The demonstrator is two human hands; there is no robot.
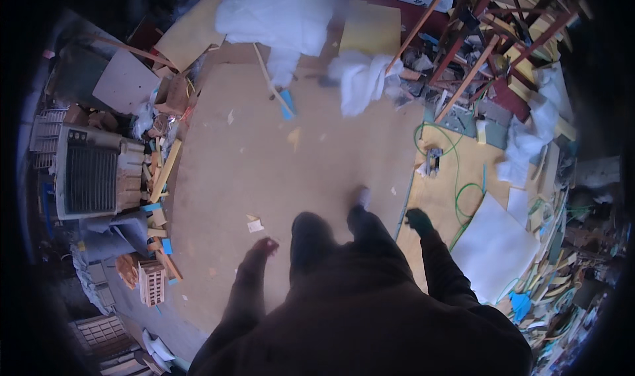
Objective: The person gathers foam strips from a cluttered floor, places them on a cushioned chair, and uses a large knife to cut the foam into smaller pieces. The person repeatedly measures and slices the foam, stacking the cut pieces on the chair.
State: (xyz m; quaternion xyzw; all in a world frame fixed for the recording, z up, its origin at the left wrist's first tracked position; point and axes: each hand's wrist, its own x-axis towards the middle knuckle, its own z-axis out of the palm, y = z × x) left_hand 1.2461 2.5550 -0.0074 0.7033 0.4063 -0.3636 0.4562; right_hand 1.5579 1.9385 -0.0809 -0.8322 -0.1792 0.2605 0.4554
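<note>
My left hand point(266, 246) hangs at my side above the floor, near a small white scrap of paper point(255, 226). Its fingers look loosely bent and slightly apart, with nothing seen in them. On the other side, my right hand point(418, 221) looks dark green, as if gloved. Its fingers are spread a little and hold nothing that I can see. It hangs over the edge of a yellowish board point(423, 191) on the floor. Both legs show below me, with one foot point(361, 196) ahead of the other.
Ahead, a broom-like tool with a blue head point(286, 105) lies near white plastic sheeting point(278, 12). Green cord point(456, 171) and a white panel point(495, 250) are to the right. Wood scraps, a grilled appliance point(92, 171) and a slotted crate point(151, 283) line the left.
</note>
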